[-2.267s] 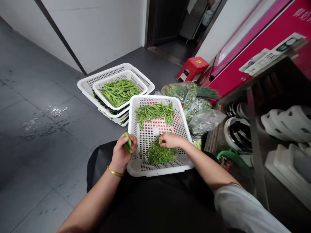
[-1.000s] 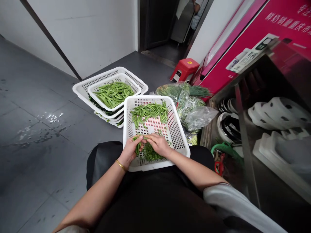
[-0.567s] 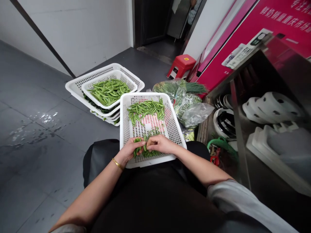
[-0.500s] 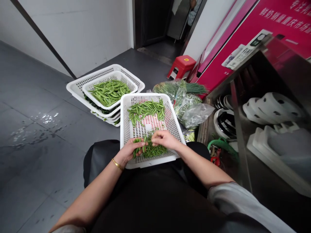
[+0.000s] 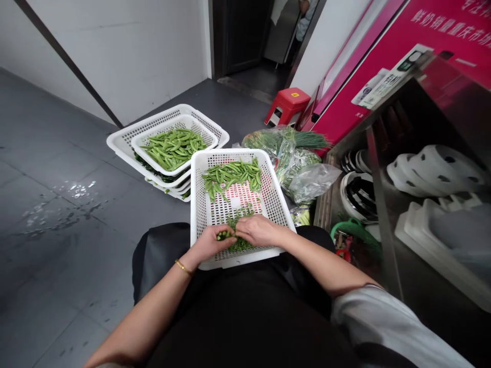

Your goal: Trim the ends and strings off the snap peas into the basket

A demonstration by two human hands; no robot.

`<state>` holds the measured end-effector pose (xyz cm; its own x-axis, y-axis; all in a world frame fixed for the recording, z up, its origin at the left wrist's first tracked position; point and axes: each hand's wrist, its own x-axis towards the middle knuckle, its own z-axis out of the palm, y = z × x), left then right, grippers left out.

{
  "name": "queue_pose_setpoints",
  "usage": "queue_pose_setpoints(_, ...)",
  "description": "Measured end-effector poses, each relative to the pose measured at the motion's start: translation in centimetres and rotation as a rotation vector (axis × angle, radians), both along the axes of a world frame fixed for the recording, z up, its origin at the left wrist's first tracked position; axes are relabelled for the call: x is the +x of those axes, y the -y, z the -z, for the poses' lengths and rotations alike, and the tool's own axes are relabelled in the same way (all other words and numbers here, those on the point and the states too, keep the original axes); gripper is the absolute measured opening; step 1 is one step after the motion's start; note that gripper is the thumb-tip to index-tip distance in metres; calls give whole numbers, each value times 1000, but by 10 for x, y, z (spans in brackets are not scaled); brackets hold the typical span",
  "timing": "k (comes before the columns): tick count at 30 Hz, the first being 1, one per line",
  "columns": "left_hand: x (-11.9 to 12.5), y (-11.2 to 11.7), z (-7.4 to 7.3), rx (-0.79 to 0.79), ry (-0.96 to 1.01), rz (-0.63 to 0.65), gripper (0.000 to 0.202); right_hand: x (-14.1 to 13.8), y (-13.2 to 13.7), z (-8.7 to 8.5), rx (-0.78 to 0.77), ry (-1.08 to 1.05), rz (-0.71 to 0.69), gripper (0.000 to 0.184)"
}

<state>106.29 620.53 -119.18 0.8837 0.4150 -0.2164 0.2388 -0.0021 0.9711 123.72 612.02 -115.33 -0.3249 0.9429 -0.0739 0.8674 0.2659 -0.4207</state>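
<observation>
A white perforated basket (image 5: 199,204) rests on my lap. My left hand (image 5: 209,244), with a gold bracelet at the wrist, is shut on a small bunch of green pea pods (image 5: 222,235) over the basket's near end. My right hand (image 5: 258,231) pinches the tip of those pods, fingertips meeting the left hand's. Under both hands lies a pile of thin green trimmings (image 5: 240,222). A heap of pea pods (image 5: 230,174) lies at the basket's far end.
On the grey floor to the left stand stacked white baskets (image 5: 126,140) filled with more pea pods (image 5: 171,148). Bagged greens (image 5: 303,163) lie to the right, a red stool (image 5: 289,102) behind them. A steel shelf with white clogs (image 5: 433,168) is at right.
My left hand came in from the basket's left rim with its pods to meet my right hand. The right hand lifted briefly, then came back onto the pod tips.
</observation>
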Motion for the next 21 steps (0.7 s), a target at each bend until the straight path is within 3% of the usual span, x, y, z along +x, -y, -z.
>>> queue_pose_setpoints(2, -2, 8, -9, 227, 117, 53, 16, -1, 0, 5, -136, -321, -11, 28)
queue_pose_setpoints(4, -5, 15, -18, 311, 213, 21, 15, -5, 2, 15, -316, -739, 90, 33)
queue_pose_setpoints(6, -8, 15, -24, 286, 268, -190, 10, -10, 5, 28, -441, -1112, 261, 36)
queue_pose_setpoints(8, -11, 8, -24, 123, 316, -489, 9, -9, 8, 37, -470, -1257, 394, 39)
queue_pose_setpoints(10, -13, -7, -20, -161, 383, -714, 11, 3, 8, 40, -514, -1125, 402, 40)
queue_pose_setpoints(11, -14, -15, -17, -320, 418, -767, 12, 11, 5, 40, -563, -982, 361, 39)
queue_pose_setpoints(13, -15, -28, -12, -601, 462, -777, 14, 30, -8, 38, -660, -621, 251, 36)
queue_pose_setpoints(15, -16, -36, -9, -787, 450, -710, 16, 41, -32, 40, -624, -275, 221, 36)
queue_pose_setpoints(18, -15, -36, -9, -889, 399, -611, 33, 37, -81, 59, -358, 80, 406, 46)
queue_pose_setpoints(21, -12, -32, -9, -888, 351, -523, 25, 22, -120, 86, -342, 230, 509, 43)
